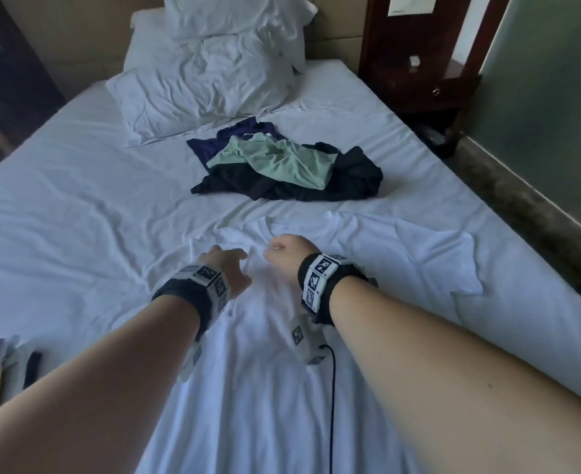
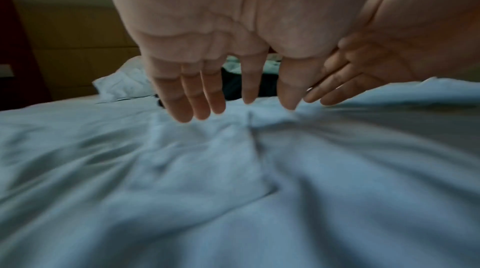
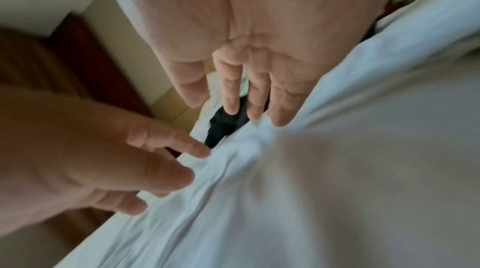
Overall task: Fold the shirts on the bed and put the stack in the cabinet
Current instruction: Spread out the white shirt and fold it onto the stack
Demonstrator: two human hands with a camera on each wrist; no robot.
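- A white shirt (image 1: 368,254) lies spread on the bed (image 1: 60,206), close to its near edge, collar pointing toward the pillows (image 1: 196,94) at the head end.
- Both hands are over the shirt's collar area, side by side and just apart.
- The left hand (image 1: 225,268) has its fingers (image 2: 182,106) straight and slightly spread, tips touching or almost touching the cloth; its grip holds nothing.
- The right hand (image 1: 287,251) looks bunched from above, but the wrist view shows its fingers (image 3: 279,108) extended, tips at a ridge of gathered white fabric. The blur leaves me unable to tell whether it pinches the cloth.
- Farther up the bed, past the white shirt and well apart from it, sits a loose heap of unfolded shirts (image 1: 282,165): pale green on top, black and navy beneath.
- At the bed's near left corner, folded garments (image 1: 5,364) show at the picture's edge.
- A dark wooden nightstand (image 1: 422,70) stands by the head-end right corner.
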